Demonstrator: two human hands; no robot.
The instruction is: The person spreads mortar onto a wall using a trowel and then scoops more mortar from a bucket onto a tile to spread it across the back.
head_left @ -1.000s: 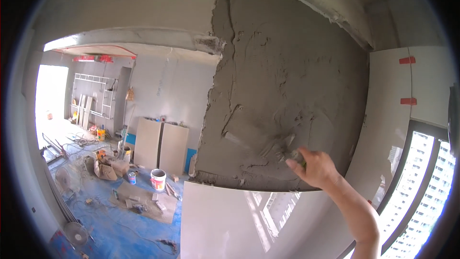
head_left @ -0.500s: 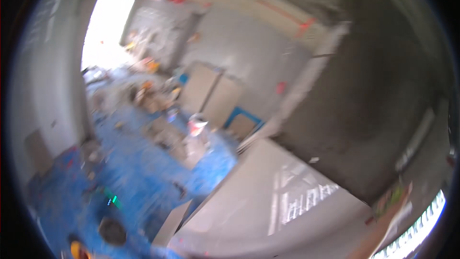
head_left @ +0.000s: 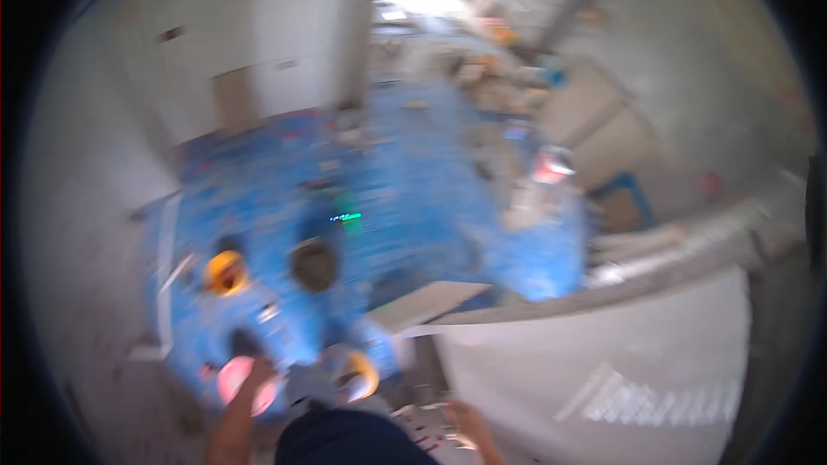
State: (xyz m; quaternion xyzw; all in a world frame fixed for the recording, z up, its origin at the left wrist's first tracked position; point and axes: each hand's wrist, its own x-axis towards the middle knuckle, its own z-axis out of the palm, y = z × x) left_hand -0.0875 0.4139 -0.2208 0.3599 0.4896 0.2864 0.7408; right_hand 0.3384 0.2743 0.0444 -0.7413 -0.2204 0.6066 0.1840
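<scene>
Low at the left, my left hand [head_left: 261, 370] hangs in front of a pink bucket or basin [head_left: 233, 381]. Blur hides its fingers, and whether it touches the bucket cannot be made out. My right hand [head_left: 466, 420] is low in the middle, beside the left edge of a large pale tile or panel [head_left: 594, 340]. Something small and bright shows under that hand, too smeared to name. Between my hands, by my feet, stands a yellow-rimmed bucket [head_left: 367, 372].
A yellow bucket [head_left: 226, 273] and a round dark container [head_left: 314, 265] stand on blue floor sheeting [head_left: 422, 181]. A green light [head_left: 347, 217] glows behind them. A narrow board [head_left: 431, 304] lies beyond the pale panel. Brown panels [head_left: 594, 120] lean on the right wall near a white-and-red bucket [head_left: 552, 165].
My view has swung left and down, so the room has shifted right in the picture. Both my hands, the pink bucket and the yellow-rimmed bucket have come into view.
</scene>
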